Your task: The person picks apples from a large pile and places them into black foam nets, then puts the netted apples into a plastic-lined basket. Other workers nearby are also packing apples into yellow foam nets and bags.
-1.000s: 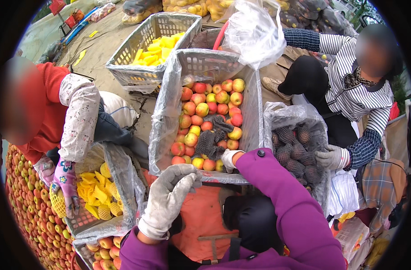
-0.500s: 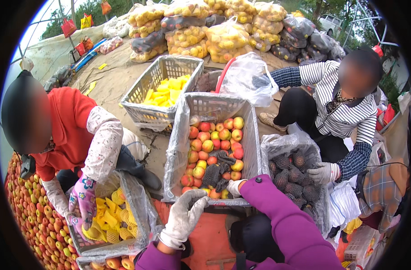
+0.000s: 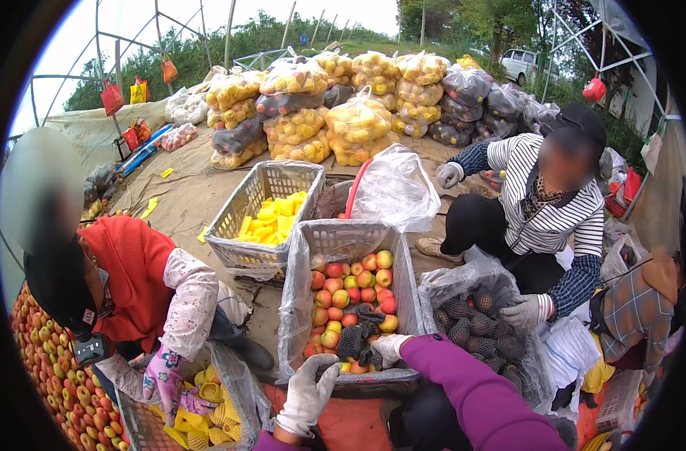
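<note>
A plastic-lined crate (image 3: pixel 289 331) of red and yellow apples (image 3: pixel 335 286) stands in front of me. Dark foam net sleeves (image 3: pixel 353 342) lie bunched on the apples near its front edge. My right hand (image 3: pixel 390 349), in a whitish glove, reaches over that edge with its fingers closed at the dark sleeves. My left hand (image 3: pixel 309 395), gloved too, hovers just outside the crate's front left corner. Its fingers are loosely bent and apart, and I see nothing in them.
Right of it stands a lined crate (image 3: pixel 534 361) of dark-netted fruit, where a co-worker's gloved hand (image 3: pixel 529 310) rests. A co-worker at left handles yellow nets (image 3: pixel 208 395) in another crate. Beyond are a crate (image 3: pixel 234 252) of yellow sleeves and stacked fruit bags (image 3: pixel 298 113). Loose apples (image 3: pixel 57 376) fill the far left.
The view has tilted upward, so the scene sits lower. The right-hand co-worker's far hand has come out from the clear plastic bag. The left co-worker leans lower over their crate.
</note>
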